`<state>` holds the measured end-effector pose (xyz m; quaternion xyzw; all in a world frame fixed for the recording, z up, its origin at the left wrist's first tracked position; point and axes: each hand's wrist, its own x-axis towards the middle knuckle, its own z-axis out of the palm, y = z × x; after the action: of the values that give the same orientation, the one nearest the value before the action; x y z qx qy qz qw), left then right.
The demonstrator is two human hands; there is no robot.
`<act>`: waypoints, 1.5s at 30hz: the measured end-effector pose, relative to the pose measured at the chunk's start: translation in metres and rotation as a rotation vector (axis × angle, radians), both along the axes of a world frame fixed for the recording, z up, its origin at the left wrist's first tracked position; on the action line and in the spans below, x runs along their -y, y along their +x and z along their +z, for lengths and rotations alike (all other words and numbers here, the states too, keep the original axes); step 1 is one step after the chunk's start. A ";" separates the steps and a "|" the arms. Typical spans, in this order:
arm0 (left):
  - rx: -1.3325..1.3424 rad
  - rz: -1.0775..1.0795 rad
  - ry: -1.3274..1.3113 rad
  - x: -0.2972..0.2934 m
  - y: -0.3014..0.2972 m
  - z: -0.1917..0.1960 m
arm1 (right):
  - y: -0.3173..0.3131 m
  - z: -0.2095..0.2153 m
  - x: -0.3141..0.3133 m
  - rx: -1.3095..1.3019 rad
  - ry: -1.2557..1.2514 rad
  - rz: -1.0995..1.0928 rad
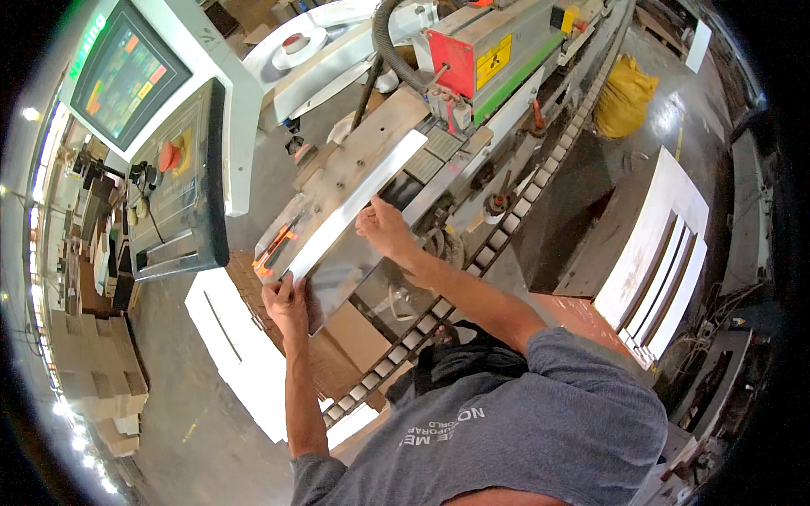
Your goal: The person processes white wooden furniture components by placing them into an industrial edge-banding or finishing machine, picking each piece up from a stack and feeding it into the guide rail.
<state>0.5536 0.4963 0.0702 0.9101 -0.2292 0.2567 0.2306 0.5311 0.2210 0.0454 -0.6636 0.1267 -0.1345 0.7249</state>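
Observation:
A long narrow white board strip (364, 197) lies along the metal bed (375, 135) of a machine, its far end reaching toward the red and green machine head. My left hand (288, 309) is closed at the strip's near end, thumb and fingers pinching it. Farther along, my right hand (387, 228) is closed, with bent fingers against the strip's right edge. The underside of the strip and some of my fingertips are hidden. Beside the left hand, a box cutter with an orange handle (274, 250) lies on the bed.
At the left stands a control panel (128, 72) with a screen and a red button (170, 155). A roller chain track (506, 223) runs diagonally past my body. Stacked white boards (654, 253) stand to the right, other white boards (232, 333) at left. A yellow sack (626, 97) sits behind.

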 end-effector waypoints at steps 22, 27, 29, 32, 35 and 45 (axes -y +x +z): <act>0.162 -0.225 0.009 0.201 0.042 -0.020 | -0.153 0.028 0.156 0.093 0.106 -0.204; 0.158 -0.292 0.011 0.261 0.046 -0.015 | -0.310 0.011 0.228 -0.170 -0.617 -0.910; 0.198 -0.324 0.061 0.275 0.043 -0.007 | -0.377 -0.014 0.265 -0.435 -0.727 -1.145; 0.093 -0.467 0.014 0.291 0.020 -0.001 | -0.470 -0.043 0.316 -0.983 -0.976 -1.167; 0.102 -0.519 0.046 0.298 -0.003 -0.004 | -0.505 -0.056 0.326 -1.277 -0.876 -1.161; -0.110 -0.477 -0.153 0.254 -0.045 0.009 | -0.537 -0.111 0.361 -1.327 -0.904 -1.063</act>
<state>0.5089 0.2428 0.0794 0.8228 -0.4047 0.1619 0.3647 -0.0060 -0.1400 -0.0652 -0.6770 0.7313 -0.0789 0.0260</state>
